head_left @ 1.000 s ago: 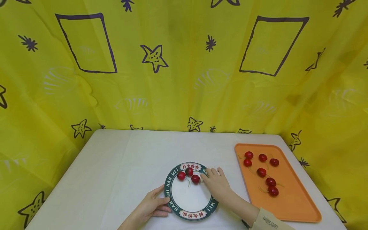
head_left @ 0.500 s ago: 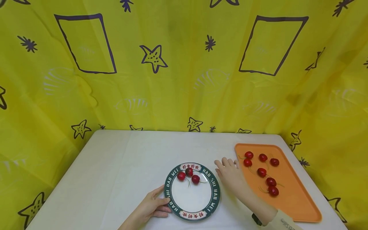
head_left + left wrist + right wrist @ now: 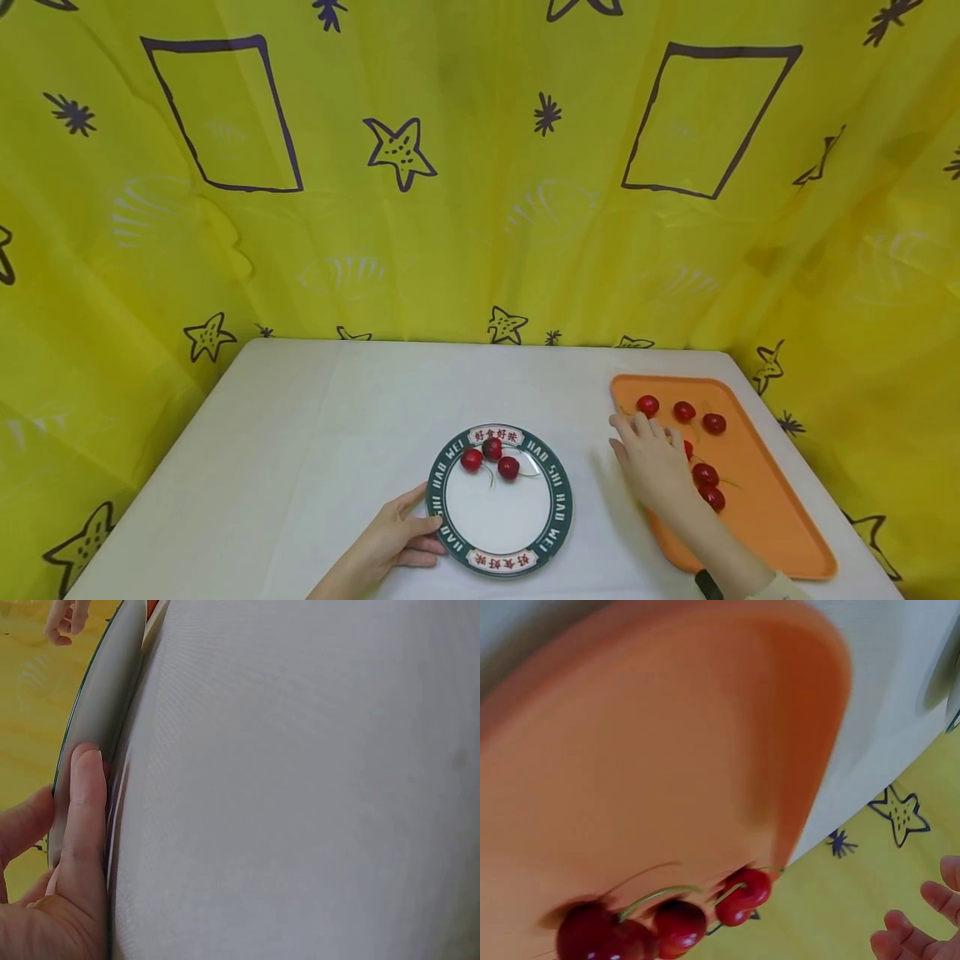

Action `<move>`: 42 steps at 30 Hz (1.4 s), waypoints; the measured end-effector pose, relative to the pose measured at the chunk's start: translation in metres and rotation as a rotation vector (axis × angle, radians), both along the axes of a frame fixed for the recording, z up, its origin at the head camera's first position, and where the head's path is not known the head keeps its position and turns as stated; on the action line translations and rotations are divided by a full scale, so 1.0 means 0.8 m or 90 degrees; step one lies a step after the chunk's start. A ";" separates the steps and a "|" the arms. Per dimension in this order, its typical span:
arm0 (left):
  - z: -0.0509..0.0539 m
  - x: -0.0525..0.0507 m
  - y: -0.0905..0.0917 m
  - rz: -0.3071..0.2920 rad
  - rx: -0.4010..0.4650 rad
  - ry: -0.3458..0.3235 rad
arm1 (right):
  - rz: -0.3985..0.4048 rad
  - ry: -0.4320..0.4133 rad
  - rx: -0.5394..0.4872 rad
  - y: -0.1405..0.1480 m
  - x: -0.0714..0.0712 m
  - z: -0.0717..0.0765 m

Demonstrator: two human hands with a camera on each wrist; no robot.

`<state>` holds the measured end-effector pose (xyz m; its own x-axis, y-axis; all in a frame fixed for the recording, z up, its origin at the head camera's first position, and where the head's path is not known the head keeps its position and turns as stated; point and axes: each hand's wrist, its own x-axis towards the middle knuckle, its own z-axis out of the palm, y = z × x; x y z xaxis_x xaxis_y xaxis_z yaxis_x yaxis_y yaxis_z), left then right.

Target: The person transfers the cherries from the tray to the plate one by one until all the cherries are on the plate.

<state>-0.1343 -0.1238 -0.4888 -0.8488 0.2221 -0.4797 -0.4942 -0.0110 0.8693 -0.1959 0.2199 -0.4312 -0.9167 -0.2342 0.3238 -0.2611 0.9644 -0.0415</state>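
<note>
Gripping plate (image 3: 498, 517) at its left side: left hand (image 3: 399, 533), thumb on rim. Three cherries (image 3: 508, 468) inside plate's far half. Right hand (image 3: 654, 462) loosely bent, holding nothing, over orange tray (image 3: 780, 533) with further cherries (image 3: 704, 475), right of plate.

Gap between plate (image 3: 498, 517) and tray (image 3: 757, 517), cherries (image 3: 705, 475) obstructing tray's far part

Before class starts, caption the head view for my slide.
Left hand gripping a green-rimmed plate that bears three cherries, right hand near more cherries on an orange tray.
</note>
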 end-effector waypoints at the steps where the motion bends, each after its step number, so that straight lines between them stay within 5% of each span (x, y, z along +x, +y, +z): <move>1: 0.000 0.000 0.000 0.001 -0.001 0.001 | -0.004 0.000 -0.001 0.004 0.001 0.000; 14: -0.001 0.001 0.000 0.006 -0.001 0.001 | -0.068 0.039 -0.056 0.063 0.014 -0.006; 24: -0.003 0.000 0.000 0.009 -0.005 0.001 | -0.156 -0.069 -0.058 0.114 0.017 -0.015; 42: -0.001 0.000 0.000 0.005 -0.008 -0.004 | -0.198 -0.183 -0.038 0.170 0.015 -0.030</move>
